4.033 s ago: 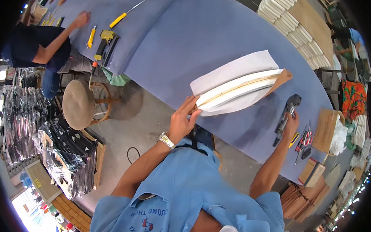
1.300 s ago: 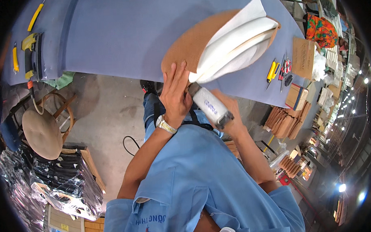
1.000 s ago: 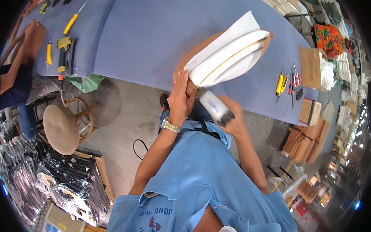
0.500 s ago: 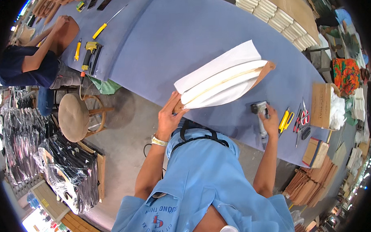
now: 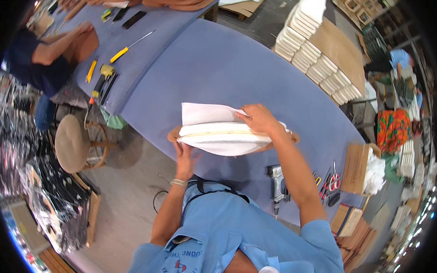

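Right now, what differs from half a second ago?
The right hand released the grey tool onto the table and moved left, grasping the white flap. The right end of the padded piece swung nearer. The left hand stays at the piece's left end.

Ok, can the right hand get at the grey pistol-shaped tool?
Probably yes: the grey tool lies on the table, nothing seen on top, but the right hand would first need to release the white flap.
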`<action>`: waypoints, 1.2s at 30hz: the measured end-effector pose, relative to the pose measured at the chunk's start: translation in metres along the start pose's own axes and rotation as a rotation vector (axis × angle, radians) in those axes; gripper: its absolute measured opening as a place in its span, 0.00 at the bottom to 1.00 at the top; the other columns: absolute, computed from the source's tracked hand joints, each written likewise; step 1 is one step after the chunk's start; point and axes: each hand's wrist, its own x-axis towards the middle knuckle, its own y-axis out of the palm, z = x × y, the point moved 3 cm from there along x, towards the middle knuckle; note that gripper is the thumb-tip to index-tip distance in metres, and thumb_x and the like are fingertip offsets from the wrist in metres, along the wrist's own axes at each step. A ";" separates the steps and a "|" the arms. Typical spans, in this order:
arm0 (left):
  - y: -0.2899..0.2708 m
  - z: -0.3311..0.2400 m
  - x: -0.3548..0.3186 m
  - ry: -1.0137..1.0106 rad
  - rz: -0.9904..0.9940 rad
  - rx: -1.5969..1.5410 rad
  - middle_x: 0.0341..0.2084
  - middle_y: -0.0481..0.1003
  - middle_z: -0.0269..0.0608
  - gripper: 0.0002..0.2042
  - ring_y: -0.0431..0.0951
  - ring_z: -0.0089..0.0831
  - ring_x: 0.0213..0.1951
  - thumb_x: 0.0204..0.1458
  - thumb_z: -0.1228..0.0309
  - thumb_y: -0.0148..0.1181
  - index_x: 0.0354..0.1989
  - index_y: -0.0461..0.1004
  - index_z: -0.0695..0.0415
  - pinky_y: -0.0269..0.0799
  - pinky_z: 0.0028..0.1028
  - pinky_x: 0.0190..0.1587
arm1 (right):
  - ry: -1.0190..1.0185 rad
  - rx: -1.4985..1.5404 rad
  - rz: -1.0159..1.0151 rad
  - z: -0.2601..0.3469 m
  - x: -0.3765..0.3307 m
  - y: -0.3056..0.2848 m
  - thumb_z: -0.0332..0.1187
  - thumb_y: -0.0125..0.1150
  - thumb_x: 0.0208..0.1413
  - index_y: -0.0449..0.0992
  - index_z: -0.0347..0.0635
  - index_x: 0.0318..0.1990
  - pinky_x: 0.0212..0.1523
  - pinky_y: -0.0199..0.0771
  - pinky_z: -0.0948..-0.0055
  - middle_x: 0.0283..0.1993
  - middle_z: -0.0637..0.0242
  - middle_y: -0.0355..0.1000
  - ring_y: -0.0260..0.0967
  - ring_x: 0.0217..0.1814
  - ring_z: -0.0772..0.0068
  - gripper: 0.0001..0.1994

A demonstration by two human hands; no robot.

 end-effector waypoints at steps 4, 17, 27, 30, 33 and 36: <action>0.056 -0.005 0.012 -0.090 0.076 -0.350 0.77 0.53 0.46 0.43 0.64 0.42 0.71 0.69 0.37 0.43 0.80 0.43 0.56 0.64 0.46 0.71 | -0.178 0.076 -0.228 0.013 -0.034 0.007 0.46 0.53 0.71 0.82 0.34 0.45 0.43 0.72 0.47 0.43 0.45 0.79 0.75 0.42 0.38 0.21; 0.178 -0.031 -0.034 0.277 0.524 0.659 0.73 0.59 0.65 0.50 0.66 0.50 0.72 0.60 0.53 0.66 0.80 0.40 0.63 0.63 0.39 0.71 | 0.375 0.701 -0.782 0.012 -0.113 0.089 0.40 0.55 0.72 0.78 0.27 0.43 0.42 0.76 0.53 0.35 0.40 0.79 0.80 0.39 0.41 0.19; 0.191 -0.025 -0.059 0.384 0.351 1.095 0.52 0.76 0.74 0.47 0.83 0.60 0.50 0.59 0.53 0.66 0.77 0.47 0.68 0.79 0.45 0.50 | 0.324 1.053 -0.921 0.012 -0.123 0.118 0.38 0.57 0.69 0.78 0.31 0.44 0.38 0.75 0.55 0.39 0.43 0.79 0.79 0.39 0.48 0.15; 0.197 -0.020 -0.050 0.274 0.356 1.193 0.50 0.78 0.71 0.38 0.85 0.53 0.47 0.65 0.59 0.61 0.74 0.52 0.69 0.80 0.44 0.46 | 0.443 0.892 -0.653 -0.018 -0.113 0.134 0.42 0.57 0.69 0.77 0.30 0.46 0.39 0.75 0.54 0.37 0.40 0.78 0.79 0.38 0.46 0.18; 0.181 -0.019 -0.048 0.562 0.412 1.074 0.53 0.78 0.65 0.33 0.83 0.45 0.51 0.66 0.62 0.62 0.72 0.58 0.68 0.78 0.39 0.52 | 0.310 0.881 -0.856 -0.033 -0.126 0.133 0.42 0.57 0.70 0.76 0.33 0.53 0.39 0.76 0.61 0.34 0.45 0.77 0.75 0.34 0.61 0.18; 0.189 -0.036 -0.038 0.403 0.451 0.998 0.51 0.79 0.62 0.27 0.83 0.38 0.48 0.67 0.64 0.60 0.68 0.64 0.68 0.78 0.35 0.50 | 0.445 0.951 -0.752 -0.080 -0.178 0.134 0.43 0.60 0.69 0.78 0.40 0.56 0.43 0.79 0.61 0.41 0.49 0.80 0.79 0.40 0.61 0.18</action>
